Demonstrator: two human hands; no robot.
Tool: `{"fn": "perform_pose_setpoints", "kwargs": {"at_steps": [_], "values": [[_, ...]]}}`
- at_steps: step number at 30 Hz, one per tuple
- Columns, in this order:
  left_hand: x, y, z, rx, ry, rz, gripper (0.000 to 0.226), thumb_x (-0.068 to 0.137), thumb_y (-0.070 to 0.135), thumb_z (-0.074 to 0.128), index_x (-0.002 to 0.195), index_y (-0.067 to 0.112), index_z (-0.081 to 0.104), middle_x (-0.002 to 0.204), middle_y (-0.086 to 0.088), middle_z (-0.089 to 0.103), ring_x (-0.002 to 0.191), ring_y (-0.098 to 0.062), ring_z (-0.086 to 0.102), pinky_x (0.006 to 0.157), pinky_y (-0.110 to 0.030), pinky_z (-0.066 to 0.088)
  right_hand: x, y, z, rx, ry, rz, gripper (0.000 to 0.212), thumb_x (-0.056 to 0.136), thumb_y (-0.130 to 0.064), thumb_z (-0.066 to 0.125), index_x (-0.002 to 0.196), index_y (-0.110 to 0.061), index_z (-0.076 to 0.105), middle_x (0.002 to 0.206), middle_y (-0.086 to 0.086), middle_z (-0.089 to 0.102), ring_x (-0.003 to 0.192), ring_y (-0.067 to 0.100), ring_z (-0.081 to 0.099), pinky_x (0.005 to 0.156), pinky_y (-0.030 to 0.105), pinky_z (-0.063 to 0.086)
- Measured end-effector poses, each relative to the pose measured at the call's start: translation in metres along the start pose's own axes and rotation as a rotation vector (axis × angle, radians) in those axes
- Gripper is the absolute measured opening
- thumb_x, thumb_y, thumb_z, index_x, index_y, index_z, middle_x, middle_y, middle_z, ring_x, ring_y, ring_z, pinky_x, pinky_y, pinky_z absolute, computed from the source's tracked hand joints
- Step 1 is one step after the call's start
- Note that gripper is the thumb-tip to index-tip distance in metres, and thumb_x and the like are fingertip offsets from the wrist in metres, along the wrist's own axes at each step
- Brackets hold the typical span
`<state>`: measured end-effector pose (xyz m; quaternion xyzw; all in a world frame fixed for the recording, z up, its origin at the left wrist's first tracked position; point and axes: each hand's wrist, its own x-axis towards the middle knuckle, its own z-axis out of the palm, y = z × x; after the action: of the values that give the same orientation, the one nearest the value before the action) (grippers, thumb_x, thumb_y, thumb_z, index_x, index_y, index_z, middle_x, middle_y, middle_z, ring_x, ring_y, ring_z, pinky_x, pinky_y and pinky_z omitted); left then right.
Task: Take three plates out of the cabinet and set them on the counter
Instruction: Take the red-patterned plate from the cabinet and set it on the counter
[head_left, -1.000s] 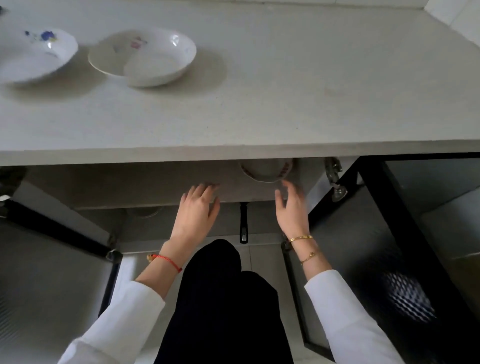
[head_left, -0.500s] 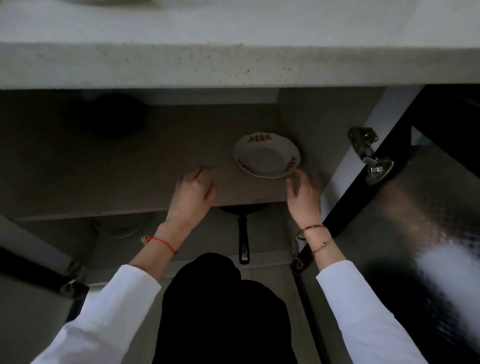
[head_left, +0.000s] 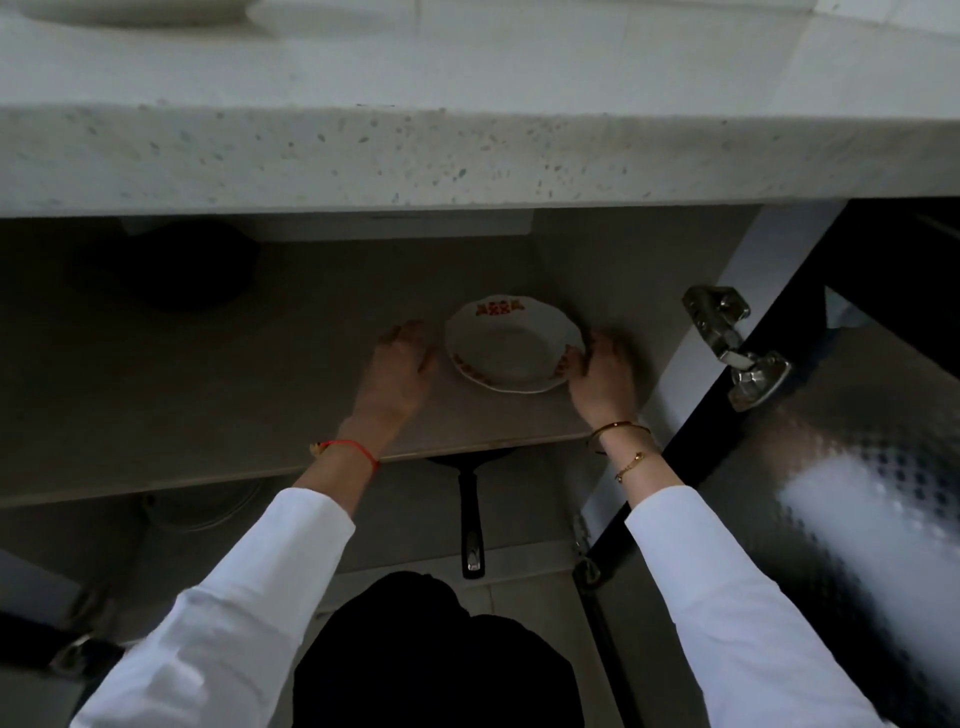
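Note:
A white plate with a red pattern on its scalloped rim (head_left: 511, 344) lies on the upper cabinet shelf (head_left: 208, 405) under the counter (head_left: 467, 156). My right hand (head_left: 600, 366) is at the plate's right edge, its fingers touching the rim. My left hand (head_left: 400, 364) rests on the shelf just left of the plate, fingers curled, close to the rim but apart from it. At the top left edge of the view, the rim of a white dish (head_left: 140, 10) on the counter shows, blurred.
A black frying pan (head_left: 470, 514) lies on the lower shelf, handle toward me. A dark round pot (head_left: 171, 265) sits at the shelf's back left. The open cabinet door (head_left: 857, 467) with a metal hinge (head_left: 737, 343) stands at the right. A pale dish (head_left: 208, 506) lies on the lower left.
The view dropped and moved in under the counter. Both hands reached deeper onto the shelf, to either side of the plate; my right hand now touches its rim.

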<state>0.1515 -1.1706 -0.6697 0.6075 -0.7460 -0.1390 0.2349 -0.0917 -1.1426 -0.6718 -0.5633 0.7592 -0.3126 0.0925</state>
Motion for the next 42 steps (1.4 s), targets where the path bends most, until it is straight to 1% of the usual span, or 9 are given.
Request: {"fn": "perform_pose_setpoints", "kwargs": {"at_steps": [4,9,16,22,30,33,36,39,42], "values": [[0.021,0.007,0.010,-0.063,-0.044,-0.053,0.045,0.099,0.026,0.043,0.135,0.000,0.049,0.141,-0.020,0.049,0.128,-0.033,0.049,0.107,-0.036,0.039,0.008,0.004,0.006,-0.031,-0.001,0.054,0.043,0.097,-0.023,0.042,0.134,0.000,0.043,0.135,0.025,0.046,0.123,0.041,0.046,0.102,0.047,0.040],[0.035,0.017,0.026,-0.148,-0.065,-0.095,0.043,0.098,0.023,0.047,0.132,-0.002,0.050,0.131,-0.024,0.056,0.121,-0.037,0.054,0.103,-0.039,0.042,0.017,0.009,0.012,-0.032,-0.032,0.080,0.042,0.097,-0.023,0.040,0.132,0.000,0.044,0.137,0.023,0.046,0.123,0.039,0.048,0.098,0.043,0.041],[0.042,0.017,0.037,-0.161,-0.132,-0.160,0.046,0.098,0.023,0.048,0.136,-0.002,0.046,0.137,-0.023,0.053,0.127,-0.035,0.050,0.107,-0.037,0.039,0.021,0.012,0.018,0.031,-0.101,0.140,0.035,0.097,-0.021,0.042,0.123,-0.001,0.052,0.127,0.023,0.054,0.115,0.038,0.054,0.089,0.039,0.045],[0.045,0.012,0.043,-0.185,-0.169,-0.183,0.044,0.096,0.020,0.051,0.136,0.000,0.048,0.138,-0.021,0.052,0.128,-0.034,0.049,0.108,-0.039,0.040,0.021,0.012,0.022,0.082,-0.133,0.185,0.036,0.093,-0.018,0.047,0.125,-0.003,0.052,0.128,0.020,0.056,0.117,0.037,0.055,0.088,0.036,0.047],[0.043,0.010,0.047,-0.198,-0.179,-0.191,0.039,0.097,0.026,0.050,0.130,0.005,0.056,0.134,-0.020,0.058,0.123,-0.035,0.055,0.097,-0.036,0.043,0.021,0.012,0.024,0.151,-0.142,0.226,0.031,0.092,-0.017,0.047,0.119,-0.004,0.058,0.122,0.020,0.062,0.112,0.038,0.059,0.077,0.028,0.041],[0.043,0.010,0.045,-0.226,-0.165,-0.198,0.037,0.096,0.022,0.052,0.127,0.002,0.057,0.129,-0.021,0.060,0.119,-0.036,0.057,0.095,-0.037,0.044,0.022,0.010,0.023,0.201,-0.153,0.257,0.030,0.095,-0.019,0.045,0.116,-0.003,0.059,0.120,0.020,0.063,0.110,0.037,0.060,0.077,0.029,0.041],[0.039,0.010,0.043,-0.265,-0.147,-0.203,0.031,0.092,0.022,0.056,0.118,0.005,0.064,0.120,-0.019,0.066,0.112,-0.034,0.062,0.084,-0.033,0.047,0.023,0.009,0.021,0.239,-0.157,0.267,0.027,0.092,-0.013,0.049,0.113,0.000,0.061,0.117,0.021,0.064,0.109,0.037,0.060,0.080,0.030,0.043],[0.028,0.009,0.043,-0.267,-0.104,-0.194,0.030,0.092,0.026,0.057,0.115,0.009,0.066,0.117,-0.015,0.068,0.109,-0.033,0.063,0.075,-0.025,0.040,0.019,0.010,0.018,0.260,-0.161,0.248,0.019,0.089,-0.008,0.050,0.099,0.001,0.063,0.101,0.016,0.066,0.093,0.029,0.062,0.074,0.027,0.041],[0.017,0.009,0.039,-0.260,-0.054,-0.187,0.028,0.091,0.027,0.058,0.111,0.009,0.067,0.112,-0.015,0.070,0.105,-0.032,0.064,0.070,-0.024,0.035,0.010,0.010,0.015,0.274,-0.160,0.230,0.015,0.087,-0.008,0.050,0.095,-0.005,0.062,0.088,0.005,0.058,0.079,0.019,0.052,0.072,0.026,0.039]]}}
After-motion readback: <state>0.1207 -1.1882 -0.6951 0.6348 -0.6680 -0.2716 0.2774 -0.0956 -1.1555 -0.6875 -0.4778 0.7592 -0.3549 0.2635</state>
